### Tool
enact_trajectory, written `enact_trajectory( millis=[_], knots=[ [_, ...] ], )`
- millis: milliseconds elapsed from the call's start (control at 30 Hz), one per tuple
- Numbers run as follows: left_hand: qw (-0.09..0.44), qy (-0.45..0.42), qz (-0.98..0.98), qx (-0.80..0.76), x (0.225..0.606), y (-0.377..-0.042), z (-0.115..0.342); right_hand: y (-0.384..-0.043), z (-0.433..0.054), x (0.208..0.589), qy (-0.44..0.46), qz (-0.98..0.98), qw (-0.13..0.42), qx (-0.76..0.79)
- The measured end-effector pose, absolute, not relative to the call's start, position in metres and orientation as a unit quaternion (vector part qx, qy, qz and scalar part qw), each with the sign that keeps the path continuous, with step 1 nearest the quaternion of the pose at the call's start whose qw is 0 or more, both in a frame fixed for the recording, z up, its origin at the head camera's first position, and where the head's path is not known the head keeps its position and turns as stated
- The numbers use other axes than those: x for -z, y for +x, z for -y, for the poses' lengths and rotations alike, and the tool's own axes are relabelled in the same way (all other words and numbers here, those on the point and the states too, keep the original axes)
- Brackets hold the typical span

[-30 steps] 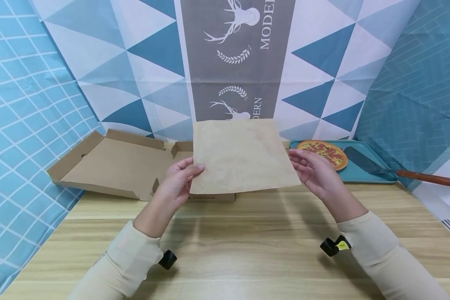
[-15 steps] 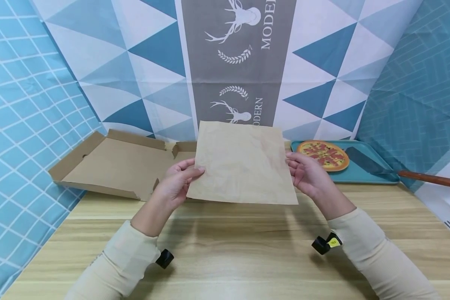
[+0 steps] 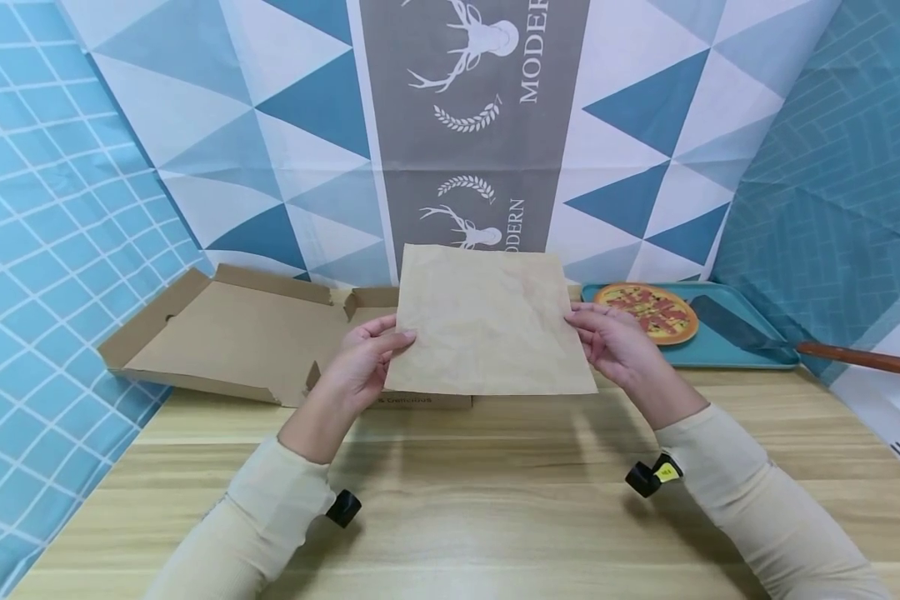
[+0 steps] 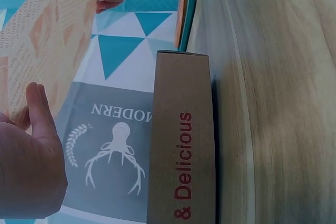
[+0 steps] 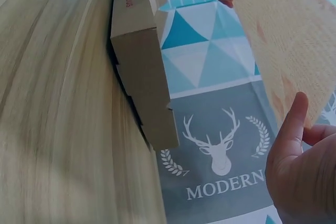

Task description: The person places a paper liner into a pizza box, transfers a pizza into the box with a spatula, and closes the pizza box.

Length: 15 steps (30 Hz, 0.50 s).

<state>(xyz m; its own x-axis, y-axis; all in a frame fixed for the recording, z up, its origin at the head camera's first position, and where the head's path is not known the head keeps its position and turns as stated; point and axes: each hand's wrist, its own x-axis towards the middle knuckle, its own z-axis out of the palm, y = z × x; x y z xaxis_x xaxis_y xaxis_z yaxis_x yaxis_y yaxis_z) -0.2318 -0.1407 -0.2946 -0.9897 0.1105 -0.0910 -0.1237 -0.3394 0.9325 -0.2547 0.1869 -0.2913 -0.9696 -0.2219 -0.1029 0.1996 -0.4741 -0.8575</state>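
Observation:
A square sheet of brown paper (image 3: 491, 321) hangs in the air, tilted. My left hand (image 3: 360, 362) pinches its left edge between thumb and fingers. At the right edge, my right hand (image 3: 618, 342) pinches it likewise. Both wrist views show print on the paper's other face (image 4: 58, 40). Behind and below the sheet stands an open cardboard pizza box (image 3: 420, 400); its lid (image 3: 232, 329) is folded out to the left. Much of the box's inside is hidden by the paper. Red lettering marks the front wall (image 4: 184, 145).
At the back right lies a teal tray (image 3: 735, 354) with a pizza (image 3: 648, 312) on it. A pizza server (image 3: 735, 323) rests there too, its wooden handle (image 3: 858, 357) jutting past the rim. Patterned cloth walls (image 3: 480, 125) rise behind the wooden table (image 3: 480, 500).
Both hands keep their pinch on the paper. The right hand has shifted a little to the left. The sheet's near edge dipped, then rose again, uncovering the box front's lettering.

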Motion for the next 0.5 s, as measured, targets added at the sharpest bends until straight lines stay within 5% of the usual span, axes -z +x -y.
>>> enact_trajectory(
  millis=[500],
  knots=[
    [0.057, -0.035, -0.547, -0.835, 0.302, -0.238, 0.152, -0.272, -0.187, 0.297, 0.009, -0.524, 0.084, 0.847]
  ],
)
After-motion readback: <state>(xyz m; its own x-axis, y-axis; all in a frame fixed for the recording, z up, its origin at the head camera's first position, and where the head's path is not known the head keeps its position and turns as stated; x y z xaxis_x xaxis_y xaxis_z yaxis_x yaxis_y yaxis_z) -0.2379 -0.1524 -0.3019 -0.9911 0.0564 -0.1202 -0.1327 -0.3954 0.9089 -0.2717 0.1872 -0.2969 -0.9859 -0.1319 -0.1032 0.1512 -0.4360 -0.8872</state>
